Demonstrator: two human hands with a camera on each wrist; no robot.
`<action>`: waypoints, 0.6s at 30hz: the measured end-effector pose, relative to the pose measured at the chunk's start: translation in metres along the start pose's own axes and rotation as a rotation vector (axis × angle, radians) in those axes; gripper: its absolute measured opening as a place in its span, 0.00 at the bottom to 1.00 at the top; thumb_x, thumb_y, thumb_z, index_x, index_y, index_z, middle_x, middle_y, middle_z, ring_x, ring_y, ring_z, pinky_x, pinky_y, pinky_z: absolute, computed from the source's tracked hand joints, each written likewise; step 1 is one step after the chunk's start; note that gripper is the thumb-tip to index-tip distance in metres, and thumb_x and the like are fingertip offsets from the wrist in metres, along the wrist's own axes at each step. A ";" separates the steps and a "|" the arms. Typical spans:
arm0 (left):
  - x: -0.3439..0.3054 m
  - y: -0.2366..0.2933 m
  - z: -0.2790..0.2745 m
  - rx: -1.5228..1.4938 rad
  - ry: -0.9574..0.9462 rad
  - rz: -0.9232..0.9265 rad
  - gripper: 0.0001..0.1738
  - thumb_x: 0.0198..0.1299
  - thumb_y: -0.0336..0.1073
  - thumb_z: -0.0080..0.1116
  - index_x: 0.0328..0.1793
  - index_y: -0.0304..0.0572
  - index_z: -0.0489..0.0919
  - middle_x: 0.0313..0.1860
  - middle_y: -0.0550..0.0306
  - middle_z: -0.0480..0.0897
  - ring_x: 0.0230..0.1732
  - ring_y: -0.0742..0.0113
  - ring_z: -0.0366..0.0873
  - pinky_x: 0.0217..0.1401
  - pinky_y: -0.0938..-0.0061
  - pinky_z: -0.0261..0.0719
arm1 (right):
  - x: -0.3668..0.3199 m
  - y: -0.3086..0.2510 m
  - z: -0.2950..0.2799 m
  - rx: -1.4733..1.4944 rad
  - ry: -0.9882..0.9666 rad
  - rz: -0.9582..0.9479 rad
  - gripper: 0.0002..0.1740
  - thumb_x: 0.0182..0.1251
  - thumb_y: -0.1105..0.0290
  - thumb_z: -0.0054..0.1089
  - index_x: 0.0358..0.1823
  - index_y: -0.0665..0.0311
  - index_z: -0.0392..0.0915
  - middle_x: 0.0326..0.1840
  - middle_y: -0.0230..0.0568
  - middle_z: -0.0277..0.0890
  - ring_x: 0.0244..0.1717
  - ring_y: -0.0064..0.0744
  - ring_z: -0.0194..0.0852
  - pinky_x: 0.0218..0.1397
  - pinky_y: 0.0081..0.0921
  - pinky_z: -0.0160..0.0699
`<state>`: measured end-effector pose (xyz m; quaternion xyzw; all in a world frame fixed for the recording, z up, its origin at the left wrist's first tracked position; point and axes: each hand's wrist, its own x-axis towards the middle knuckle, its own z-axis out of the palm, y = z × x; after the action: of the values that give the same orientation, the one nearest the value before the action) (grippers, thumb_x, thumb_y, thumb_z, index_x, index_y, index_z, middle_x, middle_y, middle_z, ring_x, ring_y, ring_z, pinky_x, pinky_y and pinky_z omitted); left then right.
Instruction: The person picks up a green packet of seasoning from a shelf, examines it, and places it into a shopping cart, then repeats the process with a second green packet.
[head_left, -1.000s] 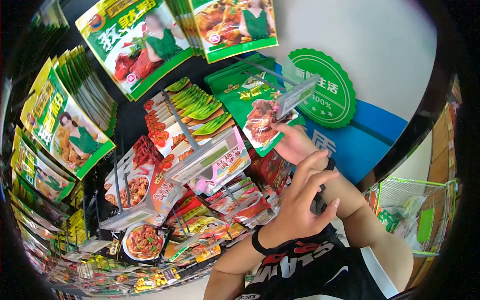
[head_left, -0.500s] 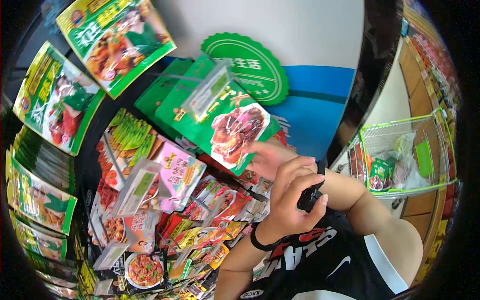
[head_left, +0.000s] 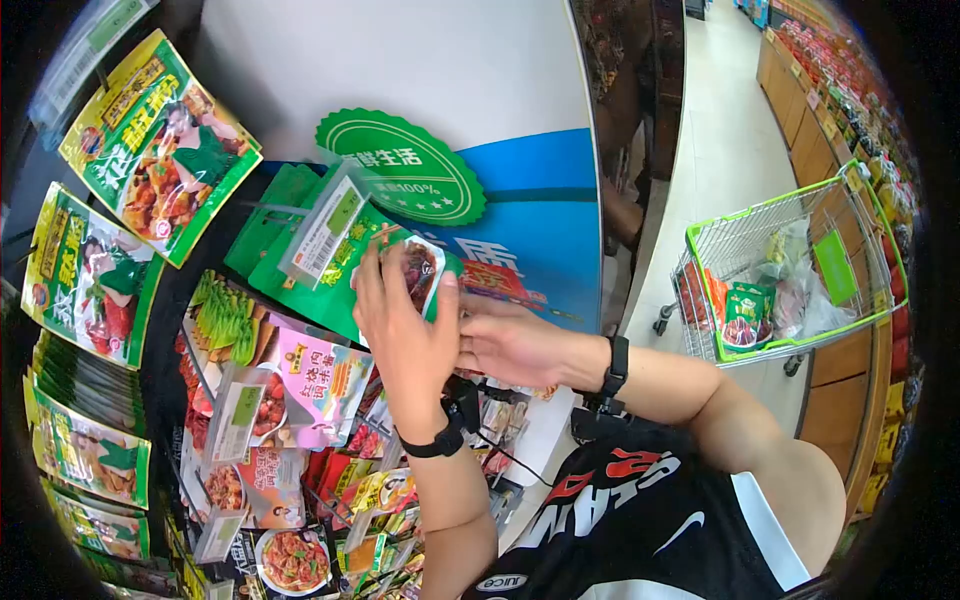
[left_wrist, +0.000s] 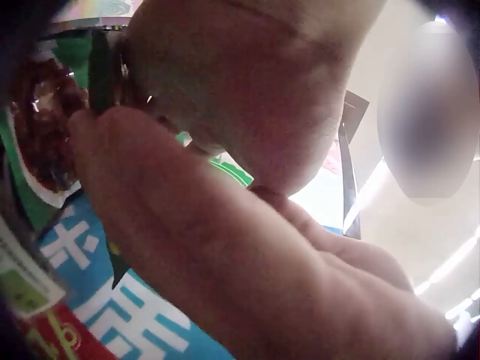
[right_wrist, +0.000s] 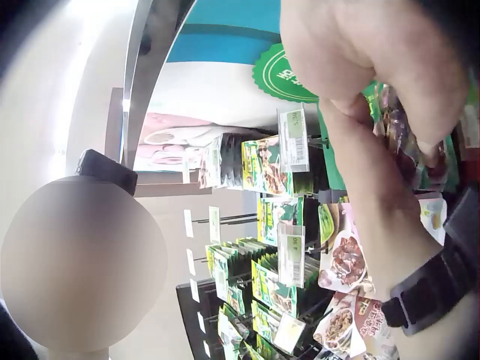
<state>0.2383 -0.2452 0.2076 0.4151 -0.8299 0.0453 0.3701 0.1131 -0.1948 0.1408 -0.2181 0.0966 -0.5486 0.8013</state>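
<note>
A green packet with a meat picture hangs on a hook behind a price tag, in front of other green packets. My left hand lies back up across its front, fingers fairly straight, thumb apart at the right of the picture. Beside and partly behind it, my right hand reaches in from the right at the packet's lower edge, its fingertips covered in the head view. The left wrist view shows fingertips against the packet's picture. In the right wrist view the packet is partly hidden by hands.
Yellow-green packets hang at the left, pink packets below. A round green sign is on the panel behind. A shopping cart holding bags stands at the right, alongside a stocked wooden shelf.
My left hand has moved up and left from beside my right wrist onto the packet's front. The head view has swung right, showing more of the cart and aisle.
</note>
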 end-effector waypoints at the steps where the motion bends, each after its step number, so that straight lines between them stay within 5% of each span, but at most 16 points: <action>1: 0.003 -0.006 0.001 0.003 0.022 -0.023 0.36 0.62 0.45 0.66 0.73 0.36 0.71 0.75 0.35 0.69 0.75 0.32 0.64 0.75 0.43 0.62 | -0.003 -0.002 0.003 -0.027 -0.034 0.013 0.25 0.79 0.74 0.51 0.74 0.58 0.62 0.75 0.45 0.67 0.73 0.34 0.69 0.77 0.36 0.68; 7: 0.016 -0.014 -0.009 0.046 0.122 -0.119 0.36 0.62 0.42 0.67 0.73 0.33 0.71 0.75 0.31 0.67 0.76 0.33 0.64 0.77 0.49 0.63 | -0.043 0.007 -0.013 -0.194 -0.234 0.143 0.17 0.80 0.70 0.53 0.66 0.66 0.71 0.68 0.50 0.75 0.72 0.38 0.73 0.78 0.38 0.70; 12: 0.032 -0.034 -0.007 0.130 0.073 -0.180 0.40 0.59 0.43 0.70 0.75 0.36 0.70 0.77 0.28 0.65 0.80 0.32 0.59 0.80 0.48 0.60 | -0.082 0.000 -0.040 -0.345 -0.267 0.136 0.16 0.81 0.65 0.55 0.61 0.67 0.75 0.53 0.47 0.85 0.56 0.33 0.83 0.62 0.31 0.79; 14: 0.041 -0.041 -0.013 0.198 0.195 -0.004 0.39 0.58 0.41 0.71 0.75 0.42 0.72 0.80 0.29 0.61 0.82 0.33 0.56 0.82 0.49 0.59 | -0.096 -0.014 -0.050 -0.350 -0.313 0.154 0.16 0.80 0.64 0.56 0.61 0.67 0.75 0.54 0.47 0.84 0.56 0.33 0.83 0.61 0.31 0.79; 18: 0.052 -0.057 -0.007 0.353 0.181 -0.146 0.38 0.57 0.44 0.71 0.75 0.47 0.73 0.86 0.36 0.54 0.82 0.35 0.56 0.81 0.49 0.62 | -0.125 -0.040 -0.068 -0.372 -0.343 0.120 0.19 0.79 0.63 0.58 0.60 0.70 0.74 0.52 0.49 0.83 0.55 0.36 0.82 0.61 0.33 0.78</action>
<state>0.2641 -0.3139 0.2332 0.5268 -0.7402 0.2003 0.3668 0.0056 -0.1086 0.0884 -0.4455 0.0712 -0.4280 0.7831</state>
